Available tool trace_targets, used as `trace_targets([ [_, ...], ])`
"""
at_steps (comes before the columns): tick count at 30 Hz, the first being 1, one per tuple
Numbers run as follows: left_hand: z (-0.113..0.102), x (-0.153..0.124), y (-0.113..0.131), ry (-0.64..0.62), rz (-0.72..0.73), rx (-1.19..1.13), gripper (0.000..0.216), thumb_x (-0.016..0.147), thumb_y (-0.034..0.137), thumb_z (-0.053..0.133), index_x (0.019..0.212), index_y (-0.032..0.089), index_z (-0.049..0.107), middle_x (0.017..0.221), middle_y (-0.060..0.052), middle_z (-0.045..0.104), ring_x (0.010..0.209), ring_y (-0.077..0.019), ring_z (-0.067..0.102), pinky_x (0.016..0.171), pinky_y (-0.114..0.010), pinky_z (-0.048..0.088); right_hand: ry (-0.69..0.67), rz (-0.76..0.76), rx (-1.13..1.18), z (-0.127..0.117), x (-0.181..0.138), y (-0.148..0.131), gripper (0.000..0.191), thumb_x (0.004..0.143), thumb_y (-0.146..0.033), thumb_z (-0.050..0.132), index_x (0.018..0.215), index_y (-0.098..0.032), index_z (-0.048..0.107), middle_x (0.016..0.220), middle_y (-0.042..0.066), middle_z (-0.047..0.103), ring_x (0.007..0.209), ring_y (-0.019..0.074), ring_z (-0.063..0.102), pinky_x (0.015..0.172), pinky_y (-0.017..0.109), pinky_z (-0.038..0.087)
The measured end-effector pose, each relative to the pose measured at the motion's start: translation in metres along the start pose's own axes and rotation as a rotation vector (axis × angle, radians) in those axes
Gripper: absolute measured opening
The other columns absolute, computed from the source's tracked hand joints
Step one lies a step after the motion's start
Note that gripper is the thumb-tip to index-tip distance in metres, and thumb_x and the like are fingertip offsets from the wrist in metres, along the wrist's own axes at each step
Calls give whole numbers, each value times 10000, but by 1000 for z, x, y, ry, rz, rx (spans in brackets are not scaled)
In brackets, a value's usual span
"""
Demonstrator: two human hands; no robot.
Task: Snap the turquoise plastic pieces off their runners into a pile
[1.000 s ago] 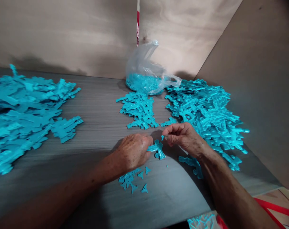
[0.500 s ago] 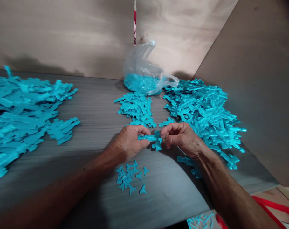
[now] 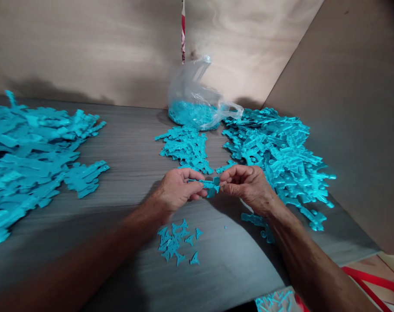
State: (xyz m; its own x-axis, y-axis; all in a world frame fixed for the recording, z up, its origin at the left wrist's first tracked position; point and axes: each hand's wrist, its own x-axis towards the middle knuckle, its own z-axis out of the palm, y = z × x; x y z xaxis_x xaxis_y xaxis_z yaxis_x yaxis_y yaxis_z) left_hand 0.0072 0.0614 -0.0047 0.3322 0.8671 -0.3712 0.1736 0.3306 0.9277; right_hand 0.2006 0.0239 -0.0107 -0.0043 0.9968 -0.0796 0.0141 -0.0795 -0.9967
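My left hand is closed on a flat turquoise plastic piece, its thumb on top and its fingers around the far side. At the piece's right end, the thumb and fingertips of my right hand are pinched together on its edge. The fingers hide what exactly lies in that pinch. Nearer to me on the table lie several small pronged turquoise bits. Partly covered by my right wrist is another turquoise piece.
Large heaps of turquoise pieces lie at the left and the right of the grey table. A smaller heap sits before a clear plastic bag of turquoise parts. Wooden panels stand behind and right.
The turquoise piece has tilted in my hands, so its broad right end looks narrower. My left thumb has moved further over it; both hands have risen slightly.
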Motion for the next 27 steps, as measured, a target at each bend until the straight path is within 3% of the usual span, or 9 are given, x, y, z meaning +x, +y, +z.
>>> trace_targets([
  [4, 2, 0, -1, 17, -3, -7, 163, 712, 133, 655, 868, 166, 623, 609, -38, 725, 606, -151, 683, 574, -231, 487, 7, -50, -32, 3, -1, 3, 135, 612, -204, 791, 682, -163, 684, 579, -31, 621, 498, 81, 501, 474, 217, 395],
  [8, 5, -1, 1, 24, 29, -3, 301, 706, 103, 647, 998, 179, 650, 567, 18, 687, 543, -123, 640, 553, -215, 465, 20, -156, -158, 7, -5, 3, 56, 676, -163, 732, 697, -162, 680, 588, -32, 618, 515, 82, 509, 486, 210, 402],
  [15, 5, -4, -3, 110, 148, 94, 219, 681, 134, 663, 866, 208, 754, 688, 29, 716, 617, -125, 662, 607, -225, 476, 23, -356, -387, 7, -10, -3, 67, 743, -114, 673, 715, -174, 684, 609, -35, 627, 551, 80, 516, 522, 203, 406],
  [27, 6, -8, -14, 74, 341, 229, 212, 754, 236, 669, 947, 230, 758, 813, -1, 751, 687, -174, 674, 630, -270, 517, 81, -338, -329, 14, -9, 2, 30, 742, -175, 687, 726, -197, 674, 643, -23, 655, 578, 113, 568, 555, 240, 450],
])
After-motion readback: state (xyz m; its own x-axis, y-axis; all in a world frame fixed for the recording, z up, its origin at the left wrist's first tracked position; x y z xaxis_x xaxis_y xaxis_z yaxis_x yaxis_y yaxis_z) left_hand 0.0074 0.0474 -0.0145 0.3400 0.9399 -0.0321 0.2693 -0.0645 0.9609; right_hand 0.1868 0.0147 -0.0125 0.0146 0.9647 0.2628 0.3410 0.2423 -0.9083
